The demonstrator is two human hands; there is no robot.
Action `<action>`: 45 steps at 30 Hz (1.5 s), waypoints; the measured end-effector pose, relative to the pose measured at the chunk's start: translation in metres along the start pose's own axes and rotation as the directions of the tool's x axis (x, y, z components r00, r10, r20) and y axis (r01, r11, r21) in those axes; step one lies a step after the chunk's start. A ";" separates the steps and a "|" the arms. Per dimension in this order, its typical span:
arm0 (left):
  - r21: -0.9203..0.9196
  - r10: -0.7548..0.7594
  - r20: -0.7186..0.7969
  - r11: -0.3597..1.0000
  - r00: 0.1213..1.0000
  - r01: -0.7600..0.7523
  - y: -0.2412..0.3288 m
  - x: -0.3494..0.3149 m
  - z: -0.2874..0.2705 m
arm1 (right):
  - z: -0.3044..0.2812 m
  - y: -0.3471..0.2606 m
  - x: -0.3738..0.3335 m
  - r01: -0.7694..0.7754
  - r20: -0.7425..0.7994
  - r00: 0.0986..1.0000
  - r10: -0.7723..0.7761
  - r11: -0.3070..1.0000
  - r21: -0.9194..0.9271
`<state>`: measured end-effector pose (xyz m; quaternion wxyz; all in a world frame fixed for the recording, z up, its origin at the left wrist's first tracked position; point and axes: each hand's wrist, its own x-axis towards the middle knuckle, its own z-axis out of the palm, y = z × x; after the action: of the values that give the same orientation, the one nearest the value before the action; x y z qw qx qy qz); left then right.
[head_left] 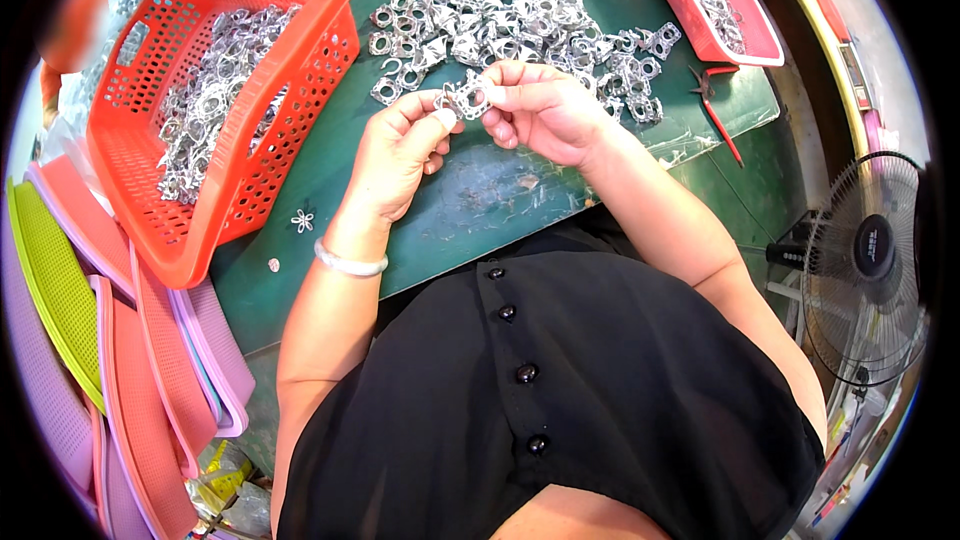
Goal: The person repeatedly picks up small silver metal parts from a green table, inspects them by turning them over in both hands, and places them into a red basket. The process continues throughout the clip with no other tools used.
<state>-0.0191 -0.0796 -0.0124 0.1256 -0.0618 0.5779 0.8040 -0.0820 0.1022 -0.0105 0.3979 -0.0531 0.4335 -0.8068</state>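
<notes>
Between my two hands I hold a small silvery metal casting [465, 98] with round openings in it, above the near part of the green table. My left hand [400, 145] pinches its left end between thumb and fingers. My right hand [545, 112] grips its right end the same way, the other fingers curled. Just beyond my fingers spreads a heap of similar silvery castings [500, 15]. Whether the held casting is one piece or two joined cannot be made out.
A red perforated basket [270, 145] holding more castings stands at left. A pink bin [755, 45] with small metal parts is at far right, red-handled pliers [715, 115] nearby. A flower-shaped piece [302, 221] lies on the green table [470, 210]. Stacked coloured baskets [140, 390] and a fan [870, 250] flank me.
</notes>
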 end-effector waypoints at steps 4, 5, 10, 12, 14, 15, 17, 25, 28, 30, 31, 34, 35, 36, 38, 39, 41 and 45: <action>-0.010 -0.011 0.023 1.000 1.000 0.012 -0.003 0.002 -0.002 | -0.004 0.006 0.000 -0.028 0.005 1.000 0.028 0.997 0.077; -0.003 -0.012 0.016 1.000 1.000 0.012 -0.002 0.002 -0.002 | -0.003 0.008 -0.001 -0.023 0.003 1.000 0.023 0.994 0.109; 0.034 -0.026 0.016 0.999 1.000 0.025 -0.002 0.000 0.001 | -0.008 0.013 -0.002 -0.036 0.022 0.999 0.032 0.984 0.173; 0.084 -0.034 0.011 0.996 0.999 0.033 -0.001 0.000 0.001 | -0.010 0.013 -0.003 -0.057 0.041 0.998 0.050 0.980 0.192; 0.105 -0.047 0.000 0.993 0.999 0.046 0.000 -0.001 0.002 | -0.012 0.012 -0.001 -0.060 0.065 0.997 0.050 0.983 0.176; 0.104 -0.055 -0.007 0.993 0.998 0.056 0.000 -0.001 0.003 | -0.013 0.012 0.000 -0.061 0.076 0.996 0.049 0.984 0.168; 0.087 -0.074 -0.016 0.993 0.997 0.076 0.001 -0.001 0.002 | -0.015 0.013 0.002 -0.071 0.080 0.995 0.059 0.986 0.149; -0.053 -0.128 0.033 0.990 0.991 0.130 -0.001 0.001 -0.005 | -0.009 0.006 -0.001 -0.085 0.030 0.996 0.082 0.993 0.084; -0.122 -0.167 0.040 0.978 0.985 0.171 0.001 0.000 -0.005 | 0.004 0.003 -0.004 -0.067 -0.145 0.987 0.063 0.997 -0.026; -0.150 -0.178 0.034 0.972 0.983 0.181 0.002 -0.001 -0.005 | 0.009 0.003 -0.007 0.010 -0.126 0.991 -0.037 0.979 -0.206; -0.163 -0.184 0.032 0.969 0.982 0.186 0.002 -0.001 -0.004 | 0.012 0.003 -0.008 0.043 -0.119 0.989 -0.086 0.943 -0.329; -0.214 -0.212 0.029 0.953 0.977 0.213 0.001 0.000 -0.004 | 0.012 0.002 -0.010 0.099 -0.069 0.985 -0.156 0.854 -0.511; -0.224 -0.215 0.043 0.949 0.976 0.219 0.000 0.000 -0.005 | 0.012 0.002 -0.010 0.096 -0.076 0.984 -0.160 0.843 -0.530; -0.234 -0.219 0.055 0.946 0.974 0.226 -0.001 0.001 -0.006 | 0.011 0.001 -0.010 0.093 -0.080 0.983 -0.163 0.832 -0.547; -0.240 -0.228 0.060 0.942 0.972 0.236 -0.001 0.001 -0.006 | 0.012 -0.001 -0.010 0.086 -0.067 0.988 -0.141 0.850 -0.520; -0.235 -0.233 0.053 0.942 0.971 0.239 -0.001 0.001 -0.005 | 0.013 -0.002 -0.011 0.089 -0.056 0.989 -0.137 0.851 -0.518; -0.216 -0.231 0.050 0.948 0.972 0.236 0.000 0.000 -0.004 | 0.013 -0.002 -0.011 0.102 -0.033 0.989 -0.141 0.844 -0.527; -0.176 -0.217 0.058 0.959 0.975 0.224 0.001 -0.001 -0.003 | 0.010 -0.001 -0.010 0.151 0.020 0.985 -0.169 0.818 -0.555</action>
<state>-0.0190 -0.0832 -0.0124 0.2190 -0.1218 0.4894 0.8353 -0.0712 0.1029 -0.0012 0.2895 -0.1902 0.6486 -0.6777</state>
